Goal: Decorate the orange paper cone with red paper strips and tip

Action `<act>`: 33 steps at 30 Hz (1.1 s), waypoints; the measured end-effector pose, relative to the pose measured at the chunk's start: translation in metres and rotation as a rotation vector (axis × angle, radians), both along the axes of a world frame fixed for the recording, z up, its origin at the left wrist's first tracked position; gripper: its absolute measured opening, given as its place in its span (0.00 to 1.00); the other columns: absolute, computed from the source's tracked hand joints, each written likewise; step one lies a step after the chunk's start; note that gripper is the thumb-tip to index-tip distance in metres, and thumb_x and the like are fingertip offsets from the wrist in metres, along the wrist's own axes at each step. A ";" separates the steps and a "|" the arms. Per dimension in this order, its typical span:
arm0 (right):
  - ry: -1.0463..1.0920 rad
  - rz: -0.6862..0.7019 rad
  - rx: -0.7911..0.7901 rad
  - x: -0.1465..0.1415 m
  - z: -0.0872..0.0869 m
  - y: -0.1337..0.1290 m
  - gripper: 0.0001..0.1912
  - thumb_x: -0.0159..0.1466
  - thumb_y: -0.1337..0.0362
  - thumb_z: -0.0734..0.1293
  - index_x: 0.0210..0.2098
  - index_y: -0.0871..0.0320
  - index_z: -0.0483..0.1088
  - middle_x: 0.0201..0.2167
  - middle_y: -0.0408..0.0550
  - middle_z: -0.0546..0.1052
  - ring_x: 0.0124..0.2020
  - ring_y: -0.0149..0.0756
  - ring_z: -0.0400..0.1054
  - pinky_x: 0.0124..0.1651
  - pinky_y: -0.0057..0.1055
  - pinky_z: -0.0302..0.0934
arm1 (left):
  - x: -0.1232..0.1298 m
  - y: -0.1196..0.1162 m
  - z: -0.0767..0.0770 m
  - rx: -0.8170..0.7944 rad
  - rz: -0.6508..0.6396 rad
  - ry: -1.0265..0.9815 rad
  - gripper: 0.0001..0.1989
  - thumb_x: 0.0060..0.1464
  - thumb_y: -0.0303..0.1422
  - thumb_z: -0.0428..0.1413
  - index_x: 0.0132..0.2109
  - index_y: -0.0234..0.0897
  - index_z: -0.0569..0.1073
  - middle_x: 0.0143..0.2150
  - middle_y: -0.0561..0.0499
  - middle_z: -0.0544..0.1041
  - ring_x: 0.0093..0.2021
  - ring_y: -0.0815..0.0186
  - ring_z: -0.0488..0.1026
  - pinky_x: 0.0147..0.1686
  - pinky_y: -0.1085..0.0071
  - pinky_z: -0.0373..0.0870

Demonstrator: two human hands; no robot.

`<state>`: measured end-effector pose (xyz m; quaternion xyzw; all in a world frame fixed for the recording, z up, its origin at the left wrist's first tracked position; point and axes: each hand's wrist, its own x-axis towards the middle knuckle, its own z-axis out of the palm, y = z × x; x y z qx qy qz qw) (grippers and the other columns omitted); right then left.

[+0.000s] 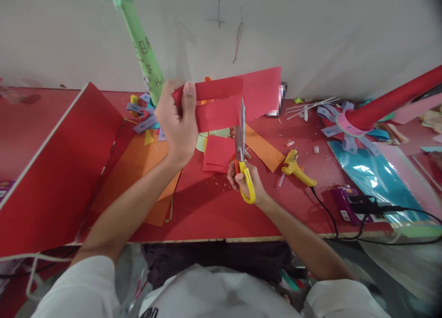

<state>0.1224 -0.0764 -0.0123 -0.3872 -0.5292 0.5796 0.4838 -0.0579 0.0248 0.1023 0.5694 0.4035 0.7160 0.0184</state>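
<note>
The left hand [177, 124] is clamping its fingers on the near end of a flat, bright red rectangle of stiff paper [262, 90], thumb in front, holding it above a red bench [210, 216]. From those fingers the paper's long axis is running out to the right and slightly upward, its far end standing free. The right hand [257, 180] is nearer the paper's middle, just below its lower edge, its fingers closing around the yellow and red handles of a pair of metal scissors [242, 136]. The blades are pointing up from the right fingers, crossing the paper's length almost squarely, tips near its mid-height. Whether paper is sitting between the blades, I cannot tell.

The red paper is looking smooth and matt. A narrow opening is running lengthwise beside the left fingers, separating an upper band from a lower one; farther right the sheet is broad and whole.

Below the paper, between the two hands, small red paper pieces [219, 152] are lying in a stack. An orange paper strip [264, 147] is lying beyond the right fingers, a yellow glue gun [297, 168] to their right. Large orange sheets [131, 161] are lying below and left of the left fingers.
</note>
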 end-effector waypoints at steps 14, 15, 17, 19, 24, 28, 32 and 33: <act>-0.026 -0.012 0.024 0.000 0.000 0.000 0.37 0.57 0.24 0.70 0.31 0.54 0.64 0.21 0.38 0.68 0.17 0.27 0.60 0.17 0.26 0.52 | 0.001 -0.010 0.003 -0.050 0.044 0.012 0.27 0.68 0.63 0.53 0.35 0.45 0.71 0.29 0.52 0.70 0.31 0.62 0.68 0.35 0.62 0.68; -0.032 -0.015 0.052 -0.001 0.000 0.001 0.38 0.58 0.23 0.69 0.31 0.53 0.64 0.23 0.38 0.67 0.18 0.26 0.59 0.18 0.26 0.52 | 0.002 -0.010 0.002 -0.068 0.035 0.013 0.27 0.68 0.63 0.53 0.35 0.46 0.71 0.30 0.52 0.70 0.31 0.62 0.68 0.35 0.61 0.68; -0.054 -0.012 0.079 -0.002 -0.002 0.002 0.39 0.58 0.21 0.66 0.31 0.53 0.63 0.24 0.39 0.67 0.21 0.27 0.58 0.19 0.27 0.52 | 0.002 -0.011 0.001 -0.098 0.002 0.010 0.26 0.68 0.62 0.52 0.36 0.46 0.71 0.30 0.52 0.69 0.32 0.62 0.69 0.35 0.61 0.68; -0.068 0.000 0.089 -0.002 -0.004 0.004 0.39 0.58 0.20 0.65 0.33 0.53 0.64 0.26 0.39 0.66 0.22 0.28 0.57 0.20 0.28 0.52 | 0.003 -0.011 -0.001 -0.116 -0.037 0.005 0.26 0.69 0.62 0.52 0.36 0.46 0.71 0.30 0.52 0.68 0.32 0.61 0.69 0.36 0.60 0.68; -0.085 0.007 0.106 0.000 -0.008 0.006 0.39 0.60 0.21 0.63 0.38 0.52 0.65 0.28 0.42 0.67 0.24 0.31 0.56 0.21 0.30 0.50 | 0.005 -0.012 -0.005 -0.163 -0.074 0.011 0.26 0.68 0.63 0.51 0.36 0.46 0.70 0.32 0.50 0.70 0.34 0.60 0.70 0.36 0.59 0.69; -0.095 0.024 0.096 0.003 -0.006 0.004 0.38 0.62 0.22 0.62 0.34 0.53 0.66 0.25 0.40 0.66 0.22 0.29 0.56 0.21 0.29 0.51 | 0.005 -0.010 -0.006 -0.147 -0.103 0.012 0.25 0.69 0.62 0.52 0.37 0.46 0.71 0.32 0.50 0.71 0.34 0.60 0.69 0.37 0.60 0.68; -0.054 0.032 0.053 0.002 -0.002 0.003 0.38 0.61 0.22 0.64 0.34 0.54 0.66 0.23 0.38 0.66 0.20 0.27 0.57 0.20 0.28 0.52 | 0.001 -0.004 -0.007 -0.097 -0.085 -0.003 0.25 0.70 0.60 0.52 0.36 0.45 0.69 0.31 0.52 0.68 0.33 0.62 0.68 0.36 0.61 0.66; -0.049 0.037 0.048 0.001 -0.002 0.003 0.38 0.60 0.22 0.65 0.34 0.54 0.66 0.23 0.38 0.66 0.20 0.27 0.57 0.20 0.28 0.52 | 0.000 -0.003 -0.007 -0.108 -0.071 -0.014 0.26 0.69 0.61 0.53 0.36 0.45 0.68 0.31 0.52 0.68 0.33 0.61 0.69 0.37 0.61 0.67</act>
